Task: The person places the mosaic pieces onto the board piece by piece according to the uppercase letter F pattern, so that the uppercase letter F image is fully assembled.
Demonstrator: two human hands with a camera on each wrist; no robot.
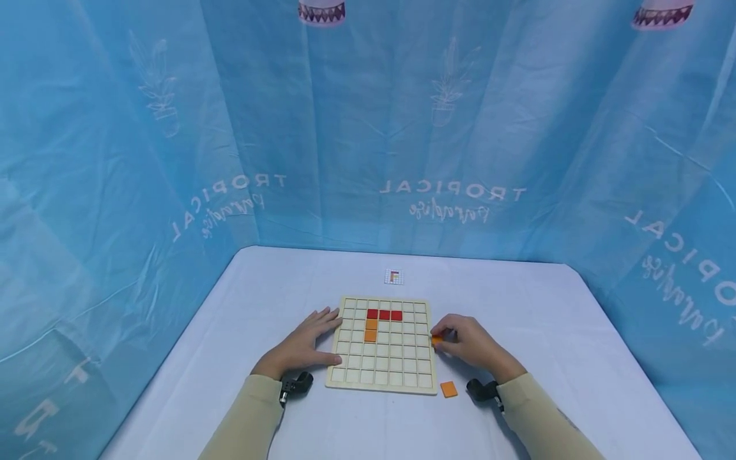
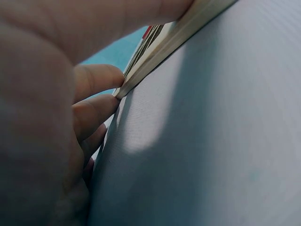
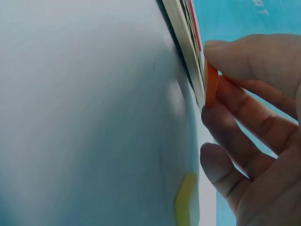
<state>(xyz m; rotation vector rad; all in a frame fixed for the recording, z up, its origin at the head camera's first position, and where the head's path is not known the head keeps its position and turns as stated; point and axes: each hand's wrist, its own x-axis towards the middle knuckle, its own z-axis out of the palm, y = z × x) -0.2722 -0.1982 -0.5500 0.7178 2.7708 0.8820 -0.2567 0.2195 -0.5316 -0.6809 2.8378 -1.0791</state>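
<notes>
A pale wooden grid board (image 1: pixel 382 367) lies on the table. Three red square tiles (image 1: pixel 384 315) form a row in its upper part, and two orange tiles (image 1: pixel 370 335) run downward beneath the leftmost red one. My left hand (image 1: pixel 301 342) rests along the board's left edge, thumb and fingertips spread and touching the rim. At the right edge, my right hand (image 1: pixel 474 345) pinches an orange tile (image 3: pixel 211 84) between thumb and fingers, close beside the rim. Another orange tile (image 1: pixel 448 389) lies loose on the table off the board's lower right corner.
A small card (image 1: pixel 394 276) with a coloured grid pattern lies behind the board. White cloth covers the table (image 1: pixel 287 275), and blue printed curtains (image 1: pixel 368 128) hang around it. Low in the right wrist view a yellow piece (image 3: pixel 186 197) shows on the table.
</notes>
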